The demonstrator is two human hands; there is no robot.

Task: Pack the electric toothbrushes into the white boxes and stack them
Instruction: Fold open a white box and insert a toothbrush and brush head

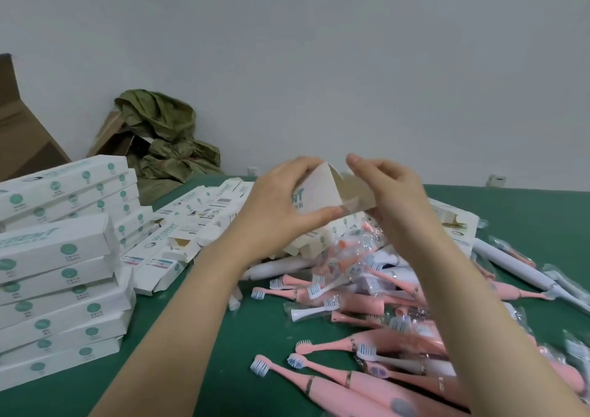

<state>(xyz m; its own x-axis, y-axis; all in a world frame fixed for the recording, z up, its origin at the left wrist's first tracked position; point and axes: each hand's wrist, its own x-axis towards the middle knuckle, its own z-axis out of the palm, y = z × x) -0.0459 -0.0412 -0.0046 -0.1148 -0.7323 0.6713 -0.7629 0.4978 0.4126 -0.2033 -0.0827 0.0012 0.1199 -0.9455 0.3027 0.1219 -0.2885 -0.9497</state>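
Risks knocking the uneven stack of packed boxes (60,276), scattering the toothbrush pile (367,305), or tearing the white box (319,196) held above that pile, left hand (277,203) curled round its body, right hand (392,190) pinching its open end flap (354,190) too hard.

On the table (223,337), stacks of shut boxes (60,276) stand at the left, toothbrushes (376,305) lie in a heap at the right, and loose open boxes (191,222) lie between them, further back. Two hands (left hand (274,206), right hand (392,190)) hold one box (322,193) above the heap. Behind the table, by the wall (319,65), sits a bag (169,142), with a carton (22,136) to its left.
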